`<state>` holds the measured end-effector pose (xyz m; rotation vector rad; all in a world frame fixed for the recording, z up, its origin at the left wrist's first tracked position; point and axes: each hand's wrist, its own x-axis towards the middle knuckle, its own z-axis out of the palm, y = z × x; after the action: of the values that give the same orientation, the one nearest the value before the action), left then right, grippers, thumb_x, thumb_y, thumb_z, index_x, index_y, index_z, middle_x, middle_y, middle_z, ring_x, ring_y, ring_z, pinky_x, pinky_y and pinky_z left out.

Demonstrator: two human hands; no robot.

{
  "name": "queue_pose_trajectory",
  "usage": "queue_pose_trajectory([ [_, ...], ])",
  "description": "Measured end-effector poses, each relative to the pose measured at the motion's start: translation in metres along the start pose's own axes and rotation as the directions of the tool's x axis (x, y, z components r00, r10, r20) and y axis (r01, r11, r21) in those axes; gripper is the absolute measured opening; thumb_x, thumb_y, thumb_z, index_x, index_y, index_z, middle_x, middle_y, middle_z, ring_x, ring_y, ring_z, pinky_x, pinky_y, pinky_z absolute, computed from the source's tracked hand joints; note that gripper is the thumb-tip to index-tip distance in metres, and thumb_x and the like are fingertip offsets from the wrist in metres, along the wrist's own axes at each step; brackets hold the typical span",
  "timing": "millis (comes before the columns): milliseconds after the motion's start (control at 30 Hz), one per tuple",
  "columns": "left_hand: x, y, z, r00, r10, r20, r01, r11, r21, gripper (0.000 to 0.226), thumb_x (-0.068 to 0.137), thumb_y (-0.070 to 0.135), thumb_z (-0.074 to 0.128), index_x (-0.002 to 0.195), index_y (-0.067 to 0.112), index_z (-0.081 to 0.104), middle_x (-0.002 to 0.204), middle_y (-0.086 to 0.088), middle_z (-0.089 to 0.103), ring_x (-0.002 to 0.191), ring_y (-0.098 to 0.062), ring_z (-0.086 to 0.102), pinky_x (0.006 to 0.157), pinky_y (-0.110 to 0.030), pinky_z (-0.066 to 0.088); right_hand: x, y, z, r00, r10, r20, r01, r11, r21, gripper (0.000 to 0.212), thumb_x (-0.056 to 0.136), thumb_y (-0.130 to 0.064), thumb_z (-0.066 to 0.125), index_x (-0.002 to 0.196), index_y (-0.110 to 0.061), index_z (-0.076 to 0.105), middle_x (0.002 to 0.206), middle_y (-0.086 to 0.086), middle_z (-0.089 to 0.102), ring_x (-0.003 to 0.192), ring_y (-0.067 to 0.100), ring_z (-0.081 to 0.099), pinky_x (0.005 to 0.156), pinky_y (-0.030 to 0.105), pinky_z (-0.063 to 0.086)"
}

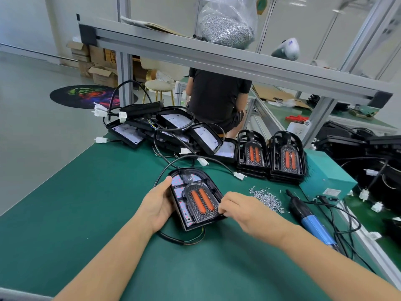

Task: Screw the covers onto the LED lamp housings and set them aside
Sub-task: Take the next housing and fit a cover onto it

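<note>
A black LED lamp housing lies on the green table in front of me, with a cover bearing two orange strips seated in it. My left hand grips the housing's left edge, thumb on top. My right hand pinches the cover's right edge with curled fingers. A pile of loose screws lies just right of my right hand. The blue electric screwdriver lies on the table further right, held by neither hand.
Open housings with cables are heaped at the table's far side. Two stacks of covers stand beside a teal box. More black lamps sit at right. A person in black sits beyond, under a metal shelf.
</note>
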<state>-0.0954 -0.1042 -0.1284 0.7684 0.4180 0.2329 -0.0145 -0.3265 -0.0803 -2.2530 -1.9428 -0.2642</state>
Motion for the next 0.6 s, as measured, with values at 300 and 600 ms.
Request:
queue_pose_trajectory([
  [300, 0.0, 0.001, 0.003, 0.997, 0.068, -0.028, -0.065, 0.992, 0.11, 0.026, 0.097, 0.015, 0.042, 0.1, 0.005, 0.066, 0.095, -0.011, 0.071, 0.081, -0.023, 0.066, 0.086, -0.043, 0.051, -0.003, -0.007, -0.002, 1.0, 0.001, -0.022, -0.003, 0.998, -0.057, 0.036, 0.068, 0.016, 0.069, 0.093, -0.009, 0.07, 0.09, 0.004, 0.066, 0.075, 0.025, 0.061, 0.062, 0.029, 0.05],
  [600, 0.003, 0.001, 0.007, 0.977, 0.107, -0.185, -0.044, 0.947, 0.317, 0.024, 0.094, 0.007, 0.04, 0.091, 0.004, 0.063, 0.078, -0.007, 0.07, 0.063, -0.018, 0.066, 0.052, -0.027, 0.053, -0.013, -0.006, 0.01, 0.985, 0.136, -0.105, -0.151, 0.977, -0.153, 0.044, 0.064, 0.007, 0.079, 0.1, -0.016, 0.07, 0.097, -0.002, 0.067, 0.087, 0.022, 0.065, 0.078, 0.024, 0.037],
])
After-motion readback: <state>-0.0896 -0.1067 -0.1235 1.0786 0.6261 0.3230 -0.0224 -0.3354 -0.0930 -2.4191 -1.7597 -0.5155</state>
